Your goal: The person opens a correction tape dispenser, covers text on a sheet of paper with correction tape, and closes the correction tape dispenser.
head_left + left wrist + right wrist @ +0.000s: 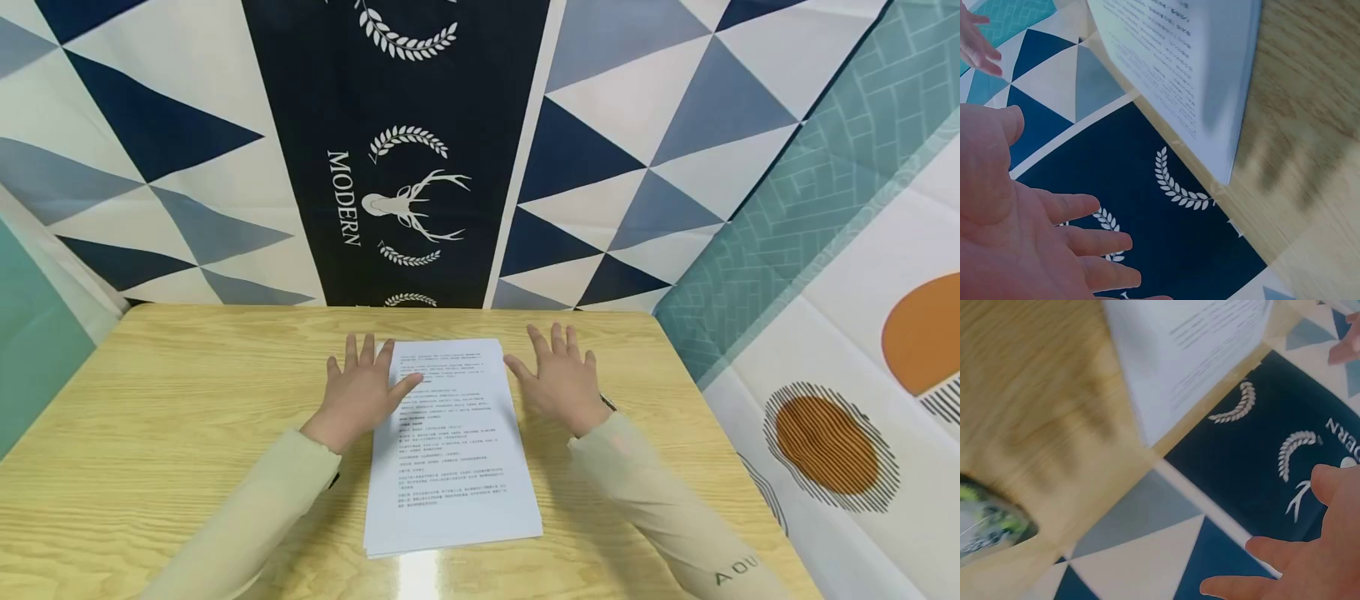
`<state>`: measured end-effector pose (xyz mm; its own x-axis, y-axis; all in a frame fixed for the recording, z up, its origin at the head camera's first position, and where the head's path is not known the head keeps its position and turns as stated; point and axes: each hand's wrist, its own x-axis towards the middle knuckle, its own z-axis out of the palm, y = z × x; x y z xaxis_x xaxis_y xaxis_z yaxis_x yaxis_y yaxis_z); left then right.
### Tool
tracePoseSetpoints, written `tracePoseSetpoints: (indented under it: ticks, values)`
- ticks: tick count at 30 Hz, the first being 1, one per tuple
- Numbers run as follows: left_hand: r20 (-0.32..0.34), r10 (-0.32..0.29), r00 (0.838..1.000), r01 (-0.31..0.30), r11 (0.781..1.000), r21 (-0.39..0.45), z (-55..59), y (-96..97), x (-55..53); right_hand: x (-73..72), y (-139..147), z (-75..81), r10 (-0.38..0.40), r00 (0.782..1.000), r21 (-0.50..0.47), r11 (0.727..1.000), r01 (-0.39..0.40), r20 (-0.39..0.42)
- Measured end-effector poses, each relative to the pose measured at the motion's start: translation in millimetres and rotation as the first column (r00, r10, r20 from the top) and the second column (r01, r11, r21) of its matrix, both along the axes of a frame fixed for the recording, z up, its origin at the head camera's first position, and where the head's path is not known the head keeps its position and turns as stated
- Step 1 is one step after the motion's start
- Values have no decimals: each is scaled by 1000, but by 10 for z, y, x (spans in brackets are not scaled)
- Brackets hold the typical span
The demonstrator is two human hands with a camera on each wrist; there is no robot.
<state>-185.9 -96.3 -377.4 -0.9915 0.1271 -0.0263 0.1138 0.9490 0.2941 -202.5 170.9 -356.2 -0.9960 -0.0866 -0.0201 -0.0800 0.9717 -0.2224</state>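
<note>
A stack of printed paper sheets (450, 467) lies on the wooden table, its edges nearly even. Over its upper left side my left hand (362, 392) hovers with fingers spread. To the right of the stack is my right hand (564, 385), fingers also spread, its thumb close to the paper's edge. In the left wrist view the left hand (1016, 219) shows a bare palm, apart from the paper (1166, 69). Likewise the right hand (1297, 550) in the right wrist view holds nothing and is apart from the sheets (1172, 369).
The light wooden table (187, 400) meets a patterned cloth (405, 150) with triangles and a deer print at its far edge. Another cloth (825, 400) with orange circles hangs at the right. A dark-rimmed object (991, 525) shows at the right wrist view's left edge.
</note>
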Motion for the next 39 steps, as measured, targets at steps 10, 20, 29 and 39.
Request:
tracePoseSetpoints:
  ticks: [10, 20, 29, 39]
  values:
    - [-30, -25, 999, 26, 999, 34, -96, -56, 31, 75, 428, -53, -53, 998, 17, 998, 53, 36]
    - [-83, -57, 995, 61, 997, 45, -181, -70, 87, 179, 787, -208, -77, 994, -1, 997, 77, 78]
    - [-89, -58, 994, 64, 996, 68, -275, -93, 117, 180, 944, -361, -106, 986, -20, 994, 110, 131]
    - [-57, -66, 996, 68, 997, 43, -403, -62, 120, 191, 1062, -458, -111, 975, -51, 991, 123, 190]
